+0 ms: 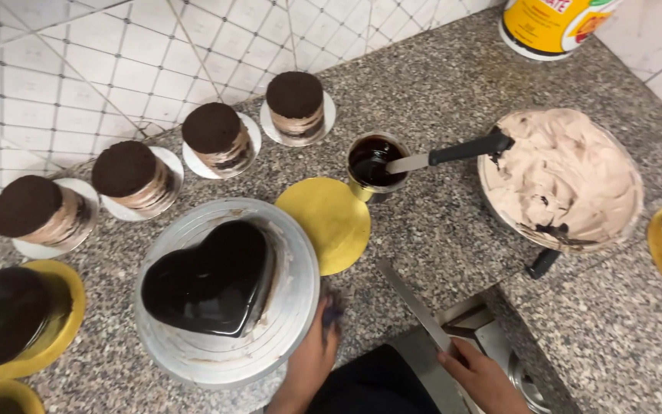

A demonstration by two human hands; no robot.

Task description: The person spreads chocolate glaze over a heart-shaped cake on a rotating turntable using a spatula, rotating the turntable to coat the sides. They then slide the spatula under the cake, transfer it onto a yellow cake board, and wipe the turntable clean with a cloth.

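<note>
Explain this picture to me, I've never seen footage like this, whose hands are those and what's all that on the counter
One camera, worn on a person's head, looks down at a speckled stone counter. The two bare hands at the bottom are the wearer's own. The left hand touches the rim of a grey turntable carrying a heart-shaped cake glazed in dark chocolate. The right hand holds a long flat knife. Behind stand four small round cakes on white discs, an empty gold board, a cup of dark glaze with a spatula, and a bowl of pale brown cream.
</note>
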